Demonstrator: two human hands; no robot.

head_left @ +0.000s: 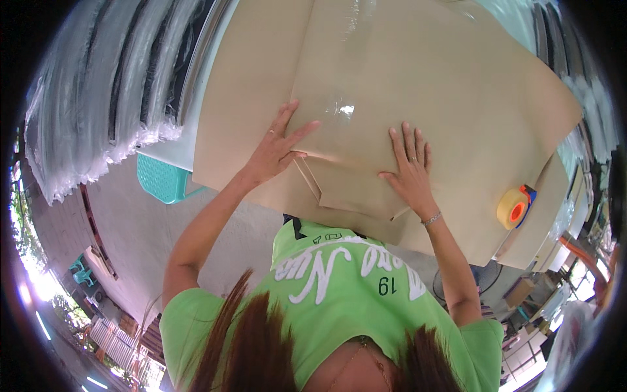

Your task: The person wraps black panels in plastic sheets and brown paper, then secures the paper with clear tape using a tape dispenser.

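A large sheet of brown cardboard (470, 150) covers the table in front of me, with a flap (356, 186) folded at its near edge between slits. My left hand (277, 144) lies on the cardboard left of the flap, fingers spread. To the right of the flap, my right hand (411, 166) rests flat with its fingers stretched out. Neither hand holds anything. Shiny clear tape (343, 110) is stuck on the board between and beyond the hands. A tape dispenser with a yellowish roll (511, 208) sits on the cardboard at the right.
Plastic-wrapped stacks (98, 98) stand along the left, with more wrapped pieces (562, 46) at the far right. A teal plastic stool (163, 178) is beside the table's left edge. An orange bar (581, 258) and boxes (519, 292) are at the lower right.
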